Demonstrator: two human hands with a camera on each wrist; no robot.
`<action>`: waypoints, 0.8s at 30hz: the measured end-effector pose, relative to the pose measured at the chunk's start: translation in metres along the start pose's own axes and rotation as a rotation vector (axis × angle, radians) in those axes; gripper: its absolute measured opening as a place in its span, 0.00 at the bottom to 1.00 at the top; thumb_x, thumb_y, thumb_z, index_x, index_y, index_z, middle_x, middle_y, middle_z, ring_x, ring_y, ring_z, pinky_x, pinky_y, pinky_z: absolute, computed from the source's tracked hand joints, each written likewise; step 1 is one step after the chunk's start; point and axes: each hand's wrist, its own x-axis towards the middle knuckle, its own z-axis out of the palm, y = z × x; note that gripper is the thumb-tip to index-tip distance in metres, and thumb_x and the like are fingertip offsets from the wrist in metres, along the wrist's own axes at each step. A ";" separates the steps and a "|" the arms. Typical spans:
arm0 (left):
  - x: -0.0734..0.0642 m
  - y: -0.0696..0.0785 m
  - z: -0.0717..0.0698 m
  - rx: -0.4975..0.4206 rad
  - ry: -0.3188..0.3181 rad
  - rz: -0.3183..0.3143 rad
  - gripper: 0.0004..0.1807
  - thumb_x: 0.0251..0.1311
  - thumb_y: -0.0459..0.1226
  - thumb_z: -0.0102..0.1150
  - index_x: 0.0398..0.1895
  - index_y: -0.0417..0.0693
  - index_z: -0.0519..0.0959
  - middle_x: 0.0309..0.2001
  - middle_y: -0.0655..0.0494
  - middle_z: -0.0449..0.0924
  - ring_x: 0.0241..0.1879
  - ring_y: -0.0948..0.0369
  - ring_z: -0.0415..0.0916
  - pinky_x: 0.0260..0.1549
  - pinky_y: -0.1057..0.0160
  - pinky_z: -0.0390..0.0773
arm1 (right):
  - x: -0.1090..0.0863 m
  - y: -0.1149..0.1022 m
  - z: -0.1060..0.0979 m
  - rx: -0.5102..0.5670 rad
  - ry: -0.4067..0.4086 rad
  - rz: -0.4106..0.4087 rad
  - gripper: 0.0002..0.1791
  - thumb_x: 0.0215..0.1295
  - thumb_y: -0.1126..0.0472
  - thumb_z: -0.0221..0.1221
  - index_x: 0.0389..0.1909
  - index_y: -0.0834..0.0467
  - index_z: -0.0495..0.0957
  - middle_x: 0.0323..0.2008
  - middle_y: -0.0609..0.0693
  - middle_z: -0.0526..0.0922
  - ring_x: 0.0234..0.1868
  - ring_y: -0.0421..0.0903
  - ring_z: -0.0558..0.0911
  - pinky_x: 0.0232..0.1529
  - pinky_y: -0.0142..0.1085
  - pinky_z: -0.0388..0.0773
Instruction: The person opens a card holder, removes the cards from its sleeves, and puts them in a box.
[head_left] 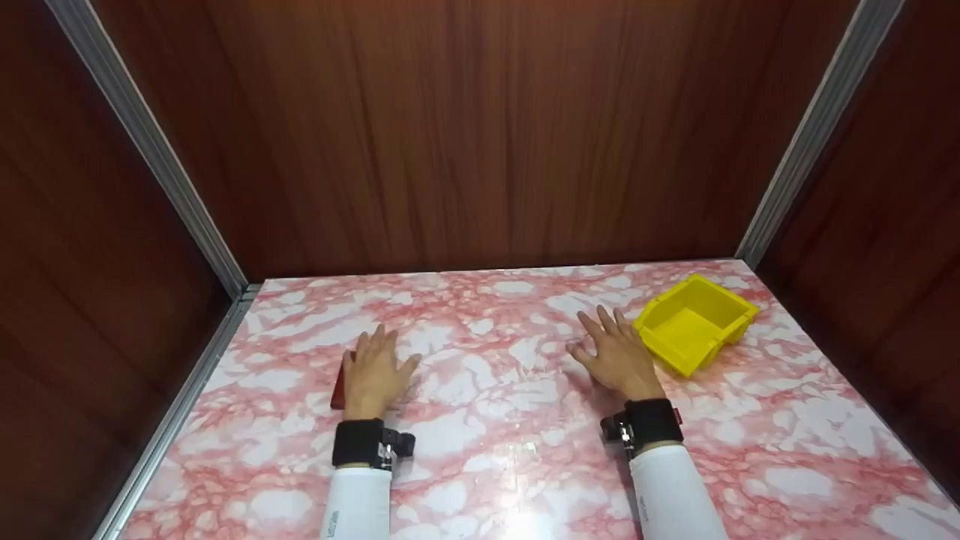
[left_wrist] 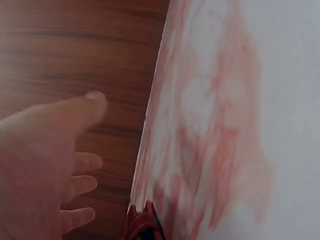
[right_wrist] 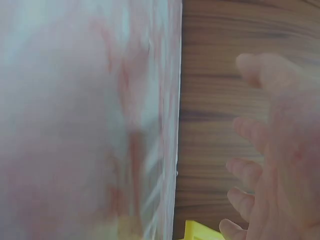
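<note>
My left hand (head_left: 373, 376) is held over the left part of the table, palm down with fingers and thumb spread. Beneath it lies a dark red object (head_left: 338, 390), mostly covered by the hand in the head view; in the left wrist view its red end (left_wrist: 143, 225) shows two short prongs. My right hand (head_left: 621, 361), fingers spread and holding nothing, is just left of a yellow plastic bin (head_left: 684, 335). The bin has an open top and stands turned at an angle; only a corner of it appears at the bottom of the right wrist view.
The table (head_left: 480, 420) has a pink and white marbled top. Dark wood-grain panels (head_left: 480, 135) enclose it at the back and both sides, with grey metal posts (head_left: 161, 157) at the corners. Each wrist wears a black strap with a small camera.
</note>
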 end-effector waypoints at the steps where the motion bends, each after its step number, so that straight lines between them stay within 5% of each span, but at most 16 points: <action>1: -0.001 -0.006 -0.004 -0.008 0.032 -0.006 0.38 0.77 0.55 0.59 0.81 0.44 0.69 0.84 0.39 0.62 0.84 0.34 0.56 0.82 0.25 0.56 | 0.000 -0.001 0.000 -0.002 0.001 -0.009 0.40 0.81 0.38 0.54 0.85 0.53 0.62 0.85 0.68 0.57 0.87 0.73 0.52 0.89 0.67 0.49; 6: -0.009 -0.039 -0.018 -0.105 0.140 -0.095 0.25 0.73 0.41 0.66 0.67 0.37 0.82 0.70 0.33 0.80 0.70 0.32 0.77 0.67 0.31 0.79 | 0.001 -0.011 0.001 0.003 0.025 -0.041 0.37 0.81 0.43 0.57 0.84 0.53 0.65 0.84 0.67 0.60 0.86 0.73 0.56 0.88 0.65 0.51; 10: -0.010 -0.055 -0.028 -0.233 0.126 -0.177 0.20 0.73 0.36 0.65 0.63 0.33 0.84 0.62 0.31 0.85 0.64 0.34 0.82 0.66 0.37 0.81 | 0.004 -0.036 0.005 0.042 0.082 -0.127 0.34 0.78 0.48 0.63 0.80 0.54 0.71 0.82 0.67 0.66 0.83 0.71 0.65 0.84 0.65 0.64; 16: -0.010 -0.057 -0.038 -0.323 0.066 -0.196 0.17 0.71 0.32 0.66 0.59 0.34 0.87 0.58 0.33 0.88 0.61 0.38 0.85 0.65 0.40 0.83 | 0.011 -0.112 0.032 0.121 0.007 -0.270 0.24 0.78 0.52 0.65 0.70 0.55 0.82 0.74 0.61 0.79 0.70 0.63 0.83 0.70 0.59 0.83; 24: -0.019 -0.066 -0.039 -0.366 0.076 -0.251 0.10 0.67 0.28 0.68 0.49 0.36 0.91 0.55 0.34 0.89 0.60 0.39 0.86 0.63 0.42 0.84 | 0.035 -0.211 0.074 0.125 -0.147 -0.474 0.14 0.77 0.56 0.65 0.55 0.58 0.90 0.56 0.54 0.92 0.60 0.54 0.91 0.67 0.47 0.87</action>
